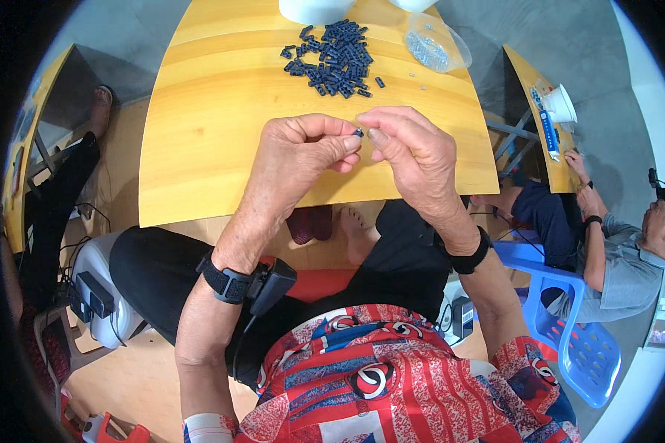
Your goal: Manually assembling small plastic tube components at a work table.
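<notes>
Above the near part of the wooden table, my left hand (303,151) pinches a small dark plastic piece (359,134) between thumb and forefinger. Something tiny and light shows at its top. My right hand (415,148) is right beside it, thumb and fingers closed together; whatever they hold, if anything, is hidden. Beyond my hands lies a loose pile of small dark blue-black plastic pieces (340,59). One single piece (380,82) sits apart at the pile's right side.
A clear plastic tub (462,53) with small shiny parts stands at the table's far right. White containers (314,9) are at the far edge. A person (635,251) sits by a blue plastic chair (569,295) on the right, near another table (528,81). Tiny bits lie on my table (222,133).
</notes>
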Demonstrator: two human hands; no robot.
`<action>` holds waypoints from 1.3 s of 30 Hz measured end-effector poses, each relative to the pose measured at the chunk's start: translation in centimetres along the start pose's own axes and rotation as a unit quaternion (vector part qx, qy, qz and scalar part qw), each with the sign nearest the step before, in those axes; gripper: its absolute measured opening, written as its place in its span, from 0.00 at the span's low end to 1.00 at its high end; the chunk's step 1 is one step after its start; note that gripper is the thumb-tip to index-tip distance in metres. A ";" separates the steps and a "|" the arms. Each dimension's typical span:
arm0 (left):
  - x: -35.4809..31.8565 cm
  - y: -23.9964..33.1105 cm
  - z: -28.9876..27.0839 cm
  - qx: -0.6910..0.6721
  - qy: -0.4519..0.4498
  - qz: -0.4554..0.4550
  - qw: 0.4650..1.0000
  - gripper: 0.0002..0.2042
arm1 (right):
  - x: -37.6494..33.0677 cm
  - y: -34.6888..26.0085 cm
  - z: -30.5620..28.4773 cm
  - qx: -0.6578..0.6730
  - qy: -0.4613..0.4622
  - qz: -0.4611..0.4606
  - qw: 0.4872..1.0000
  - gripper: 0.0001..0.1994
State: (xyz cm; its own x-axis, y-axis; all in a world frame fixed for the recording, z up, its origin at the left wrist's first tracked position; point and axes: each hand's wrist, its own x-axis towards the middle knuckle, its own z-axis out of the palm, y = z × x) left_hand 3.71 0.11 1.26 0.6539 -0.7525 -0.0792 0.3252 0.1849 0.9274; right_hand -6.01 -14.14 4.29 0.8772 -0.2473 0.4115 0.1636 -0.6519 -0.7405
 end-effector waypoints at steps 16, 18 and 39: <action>0.0 0.3 0.2 0.013 -0.001 -0.009 1.000 0.04 | -0.5 0.2 0.2 -0.082 0.004 -0.102 0.991 0.09; 0.0 0.3 0.1 0.005 0.000 -0.008 1.000 0.04 | -0.8 -0.4 0.5 -0.067 -0.001 -0.104 0.992 0.09; 0.3 -1.5 0.8 -0.033 -0.005 -0.049 0.998 0.04 | -1.1 0.9 0.1 -0.067 0.012 -0.104 0.992 0.04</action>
State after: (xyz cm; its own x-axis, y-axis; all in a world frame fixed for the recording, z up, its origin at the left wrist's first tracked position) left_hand 2.85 -0.86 0.16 0.6106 -0.7749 -0.1637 0.4307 0.1515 0.8897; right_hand -6.72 -14.35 3.12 0.8195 -0.1142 0.5616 0.2763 -0.7799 -0.5617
